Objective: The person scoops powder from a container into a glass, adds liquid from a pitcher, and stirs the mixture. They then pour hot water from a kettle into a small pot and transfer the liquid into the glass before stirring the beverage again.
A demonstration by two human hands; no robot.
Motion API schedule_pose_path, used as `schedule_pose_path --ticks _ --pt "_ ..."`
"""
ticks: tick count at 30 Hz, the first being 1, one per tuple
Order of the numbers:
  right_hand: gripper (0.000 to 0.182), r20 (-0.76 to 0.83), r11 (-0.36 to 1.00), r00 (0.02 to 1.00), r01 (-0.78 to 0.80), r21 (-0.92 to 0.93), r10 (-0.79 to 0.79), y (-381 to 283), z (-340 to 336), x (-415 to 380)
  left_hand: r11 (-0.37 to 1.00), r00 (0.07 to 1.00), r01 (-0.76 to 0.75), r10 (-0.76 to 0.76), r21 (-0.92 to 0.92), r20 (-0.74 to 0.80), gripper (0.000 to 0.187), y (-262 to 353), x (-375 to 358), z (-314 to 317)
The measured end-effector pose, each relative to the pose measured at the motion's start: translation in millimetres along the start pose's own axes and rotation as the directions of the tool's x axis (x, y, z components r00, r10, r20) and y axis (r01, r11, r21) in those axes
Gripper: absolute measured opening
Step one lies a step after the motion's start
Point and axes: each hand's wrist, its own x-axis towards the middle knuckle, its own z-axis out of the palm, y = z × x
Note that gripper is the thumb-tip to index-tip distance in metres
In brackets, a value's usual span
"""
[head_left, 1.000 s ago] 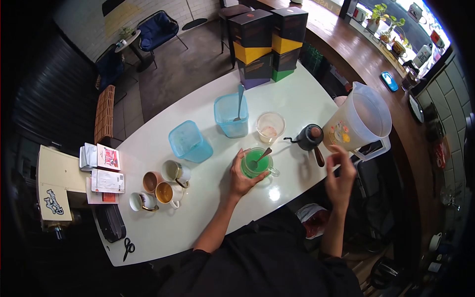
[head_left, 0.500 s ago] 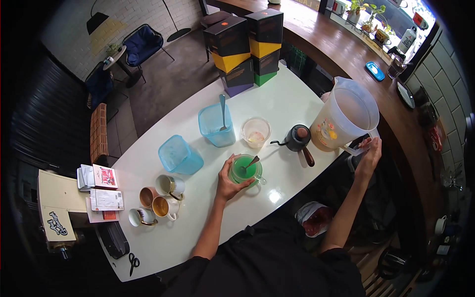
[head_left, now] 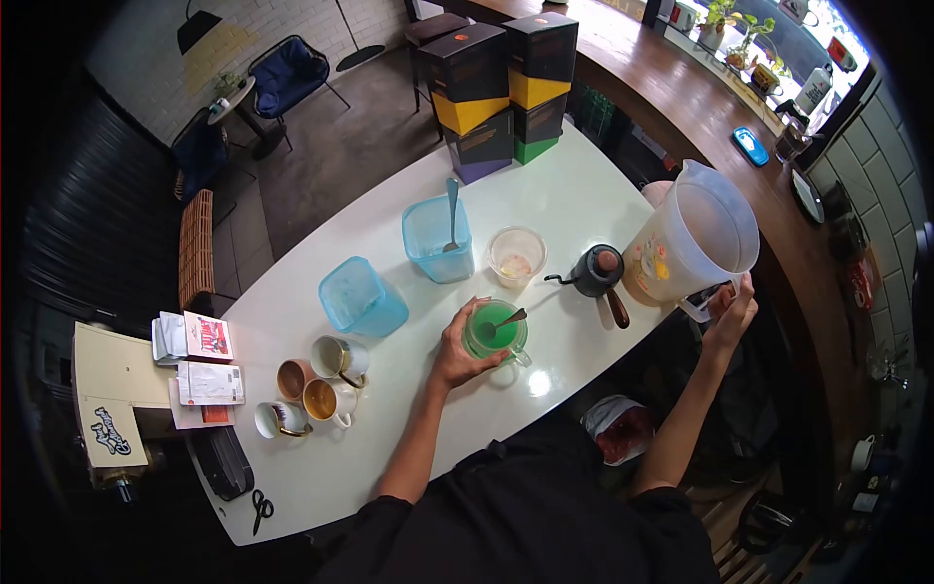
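Note:
My left hand (head_left: 461, 348) is wrapped round the left side of a clear glass cup (head_left: 495, 332) holding green liquid and a spoon (head_left: 511, 319). My right hand (head_left: 731, 313) grips the handle of a large translucent pitcher (head_left: 671, 243) with a floral print, at the table's right edge. Between them sits a small black pot (head_left: 595, 271) with a thin spout and wooden handle. Behind the cup is a clear plastic tub (head_left: 516, 256). Two light-blue containers stand to the left, one (head_left: 437, 238) with a spoon in it, the other (head_left: 363, 298) nearer.
Several cups (head_left: 329, 401) cluster at the left of the white table (head_left: 409, 389), near packets (head_left: 210, 383), a black case (head_left: 221, 462) and scissors (head_left: 261, 510). Stacked black boxes (head_left: 469, 97) stand at the far end. A wooden counter (head_left: 671, 88) curves along the right.
The view has shifted slightly, so the table items appear a little to the right. Both hands keep their holds on the cup and the pitcher.

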Motion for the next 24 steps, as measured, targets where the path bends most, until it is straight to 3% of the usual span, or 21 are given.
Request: schedule_pose_path --ticks 4,6,12,21,24 --pt "0.051 -0.013 1.000 1.000 0.009 -0.007 -0.009 4 -3 -1 1.000 1.000 -0.012 0.012 0.000 -0.019 0.092 1 -2 7" --pt "0.051 -0.015 1.000 1.000 0.019 -0.011 -0.019 8 -5 -1 0.999 0.995 -0.013 0.016 0.033 -0.095 0.085 2 -5 14" --pt "0.051 -0.081 0.998 0.995 0.057 -0.030 -0.059 7 1 -5 0.992 0.972 0.015 0.015 0.127 -0.235 0.086 10 -5 32" --pt "0.051 -0.130 0.996 0.988 0.085 -0.028 -0.088 4 3 -8 0.942 0.983 -0.031 0.090 0.335 -0.163 0.093 17 1 21" --pt "0.052 -0.034 0.996 0.998 0.048 -0.071 -0.051 -1 -5 -13 0.937 0.980 -0.092 0.145 0.338 -0.135 0.100 6 3 19"
